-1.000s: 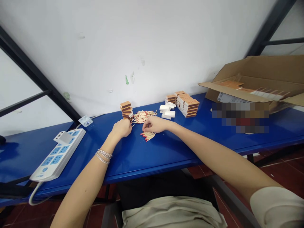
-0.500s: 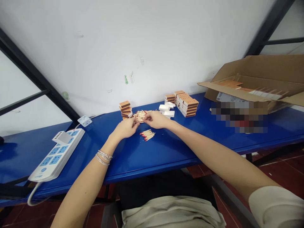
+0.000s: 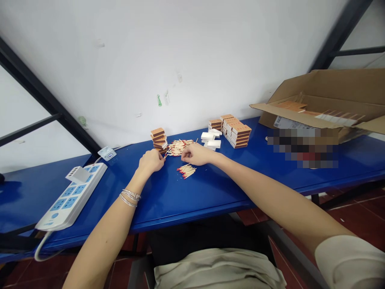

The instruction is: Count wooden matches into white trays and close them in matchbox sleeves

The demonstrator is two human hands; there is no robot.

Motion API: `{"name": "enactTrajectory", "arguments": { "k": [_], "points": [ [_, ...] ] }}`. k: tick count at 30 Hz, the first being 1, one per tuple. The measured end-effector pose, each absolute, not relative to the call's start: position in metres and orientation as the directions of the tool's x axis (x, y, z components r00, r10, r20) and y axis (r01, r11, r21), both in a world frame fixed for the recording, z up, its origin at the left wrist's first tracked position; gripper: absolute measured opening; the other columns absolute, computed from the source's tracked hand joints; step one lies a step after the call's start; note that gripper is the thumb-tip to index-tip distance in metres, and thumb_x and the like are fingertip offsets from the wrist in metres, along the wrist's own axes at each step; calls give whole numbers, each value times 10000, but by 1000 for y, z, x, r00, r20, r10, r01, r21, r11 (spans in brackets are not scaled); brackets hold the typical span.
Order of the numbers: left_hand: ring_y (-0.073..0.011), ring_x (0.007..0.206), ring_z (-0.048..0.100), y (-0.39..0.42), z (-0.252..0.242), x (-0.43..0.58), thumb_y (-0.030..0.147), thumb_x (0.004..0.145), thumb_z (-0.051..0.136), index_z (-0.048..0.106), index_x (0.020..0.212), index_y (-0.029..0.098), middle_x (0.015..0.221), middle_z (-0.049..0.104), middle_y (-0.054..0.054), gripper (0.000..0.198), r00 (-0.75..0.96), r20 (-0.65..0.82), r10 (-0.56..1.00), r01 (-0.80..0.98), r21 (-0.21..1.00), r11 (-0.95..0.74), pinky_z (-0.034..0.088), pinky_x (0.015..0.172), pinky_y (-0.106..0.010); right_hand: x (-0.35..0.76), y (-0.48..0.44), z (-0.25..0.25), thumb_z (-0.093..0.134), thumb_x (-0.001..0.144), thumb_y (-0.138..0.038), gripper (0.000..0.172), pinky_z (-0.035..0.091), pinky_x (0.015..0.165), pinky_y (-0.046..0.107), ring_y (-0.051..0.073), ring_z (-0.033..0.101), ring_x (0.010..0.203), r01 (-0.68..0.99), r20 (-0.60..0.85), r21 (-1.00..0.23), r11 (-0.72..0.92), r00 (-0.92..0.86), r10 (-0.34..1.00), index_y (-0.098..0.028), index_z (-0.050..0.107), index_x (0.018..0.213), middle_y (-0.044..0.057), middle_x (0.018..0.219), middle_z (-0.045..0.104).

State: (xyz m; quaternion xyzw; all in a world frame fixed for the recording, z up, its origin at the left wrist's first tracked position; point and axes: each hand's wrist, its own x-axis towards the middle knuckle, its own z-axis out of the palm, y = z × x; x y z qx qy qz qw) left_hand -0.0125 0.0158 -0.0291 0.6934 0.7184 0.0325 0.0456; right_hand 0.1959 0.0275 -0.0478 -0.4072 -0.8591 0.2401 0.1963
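Observation:
My left hand [image 3: 151,161] rests on the blue table [image 3: 168,200] beside a short stack of orange matchboxes [image 3: 159,138], with a few matchsticks showing at its fingertips. My right hand [image 3: 195,154] curls at the front edge of a loose pile of red-tipped matchsticks [image 3: 179,147]. Just below that hand lies a small bundle of matches [image 3: 186,171], with its red heads pointing left. Further right are white matchbox trays [image 3: 211,140] and taller stacks of orange matchboxes [image 3: 237,133].
A white power strip with blue sockets [image 3: 71,196] lies at the table's left, its cable dropping over the front edge. An open cardboard box [image 3: 319,94] holding matchboxes sits at the right. A white wall rises behind the table.
My hands met over the pile half a second ago. Now my left hand has moved left to the matchbox stack, and my right hand has drawn slightly back.

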Motion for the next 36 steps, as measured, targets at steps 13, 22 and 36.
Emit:
{"name": "enactTrajectory", "arguments": {
  "k": [13,22,36],
  "points": [
    [-225,679,641,13,-26,-17,308,780,517,636,611,191,692,691,-84,238,252,-204,946,967,15,-254,435,613,-291,195,29,-51,650,763,-128,117,455,635,209,132,647,687,596,149,-578,557,-595,790,-131,743,835,52,788,742],
    [-173,649,584,6,-29,-1,268,786,495,655,774,167,733,687,-48,189,458,-157,875,878,236,-417,421,598,-263,182,29,-63,670,728,-95,195,421,622,199,104,607,664,569,240,-579,584,-565,789,-135,727,910,30,792,724],
    [-131,593,483,14,-34,-11,312,764,531,610,769,157,648,587,8,174,434,-132,891,808,494,-321,377,553,-244,194,35,-54,671,744,-134,107,418,593,205,121,604,656,620,122,-554,555,-600,791,-140,761,802,33,730,721]
  ]
}}
